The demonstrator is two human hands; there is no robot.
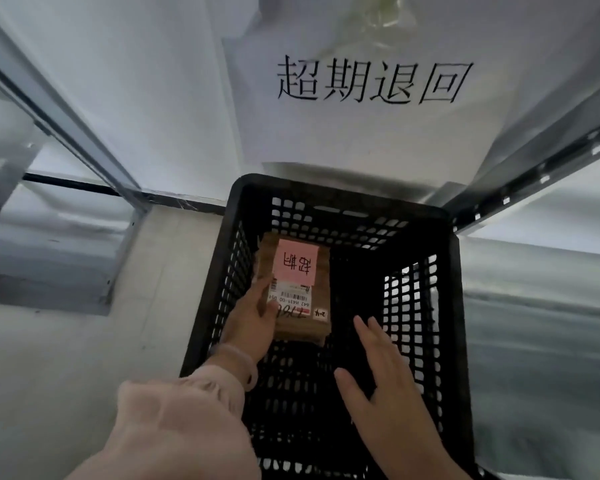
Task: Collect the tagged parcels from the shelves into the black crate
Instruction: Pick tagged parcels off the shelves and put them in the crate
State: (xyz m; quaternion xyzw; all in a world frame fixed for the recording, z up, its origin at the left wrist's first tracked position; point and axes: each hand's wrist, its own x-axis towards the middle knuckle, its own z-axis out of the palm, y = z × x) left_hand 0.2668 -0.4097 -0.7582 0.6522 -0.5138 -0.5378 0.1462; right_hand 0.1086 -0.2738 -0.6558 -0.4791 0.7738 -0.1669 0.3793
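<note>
Below a white wall sign (371,81), the black crate (459,306) holds a tagged parcel (300,271) the left hand (253,318) steadies flat against its side wall, apparently leaving room, while the right hand (385,368) hovers spread and empty.

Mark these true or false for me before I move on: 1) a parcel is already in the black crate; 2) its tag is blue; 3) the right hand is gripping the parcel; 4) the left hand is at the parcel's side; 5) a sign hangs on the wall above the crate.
1) True. A brown parcel lies inside the black crate.
2) False. The tag on top of it is pink, with handwriting.
3) False. The right hand is open and flat over the crate's bare floor, apart from the parcel.
4) True. The left hand rests against the parcel's left edge.
5) True. A white sign with printed black characters hangs there.
</note>
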